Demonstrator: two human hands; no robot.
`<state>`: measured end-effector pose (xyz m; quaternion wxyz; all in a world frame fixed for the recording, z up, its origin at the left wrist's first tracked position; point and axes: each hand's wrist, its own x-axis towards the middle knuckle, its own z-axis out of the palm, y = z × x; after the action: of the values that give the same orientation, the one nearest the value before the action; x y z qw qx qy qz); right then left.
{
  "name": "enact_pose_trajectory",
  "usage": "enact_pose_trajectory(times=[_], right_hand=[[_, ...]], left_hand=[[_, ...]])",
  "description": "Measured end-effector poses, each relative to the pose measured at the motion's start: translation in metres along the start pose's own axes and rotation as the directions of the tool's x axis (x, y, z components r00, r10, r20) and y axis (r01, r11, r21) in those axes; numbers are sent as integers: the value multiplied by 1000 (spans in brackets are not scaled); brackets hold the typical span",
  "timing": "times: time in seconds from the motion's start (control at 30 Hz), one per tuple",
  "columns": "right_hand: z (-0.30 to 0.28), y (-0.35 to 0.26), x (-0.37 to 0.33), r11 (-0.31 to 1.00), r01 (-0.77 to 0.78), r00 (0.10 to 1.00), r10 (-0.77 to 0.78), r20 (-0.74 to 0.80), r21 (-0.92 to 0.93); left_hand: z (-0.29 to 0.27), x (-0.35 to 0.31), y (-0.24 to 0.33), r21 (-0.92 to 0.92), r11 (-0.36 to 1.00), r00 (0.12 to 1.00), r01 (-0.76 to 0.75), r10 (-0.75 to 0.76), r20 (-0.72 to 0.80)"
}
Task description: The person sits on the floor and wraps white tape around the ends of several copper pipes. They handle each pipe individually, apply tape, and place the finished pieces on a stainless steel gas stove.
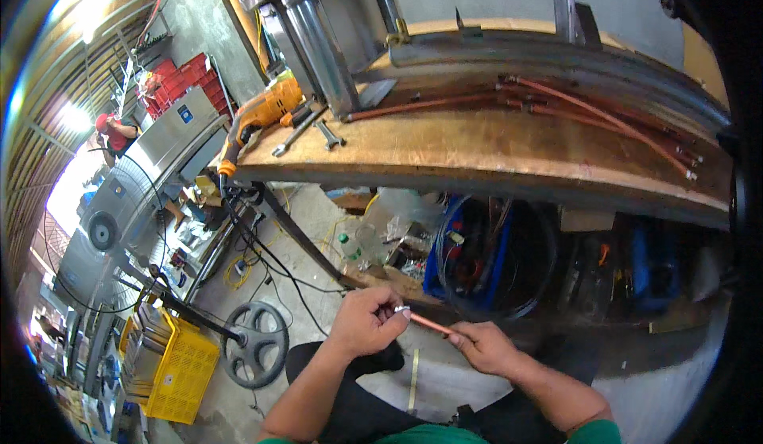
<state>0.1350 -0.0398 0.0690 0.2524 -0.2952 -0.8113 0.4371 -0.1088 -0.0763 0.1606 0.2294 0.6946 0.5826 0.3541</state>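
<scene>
Left hand (367, 321) and right hand (486, 348) grip 1 copper-coloured tube (429, 323) lying between them.

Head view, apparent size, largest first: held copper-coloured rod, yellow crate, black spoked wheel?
1. Yellow crate
2. Black spoked wheel
3. Copper-coloured rod, counting only the part the hands leave visible
</scene>
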Motion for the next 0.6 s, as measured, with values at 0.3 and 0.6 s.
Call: enact_pose_trajectory(times=[0.3,0.6], right_hand=[[-9,6,-1,983,29,931,-92,-353,-179],[-26,42,10,365,-64,798,578,-173,929]], left_hand=[[14,31,6,142,990,997,-25,36,-73],[119,-13,-33,-321,885,893,336,-191,408]])
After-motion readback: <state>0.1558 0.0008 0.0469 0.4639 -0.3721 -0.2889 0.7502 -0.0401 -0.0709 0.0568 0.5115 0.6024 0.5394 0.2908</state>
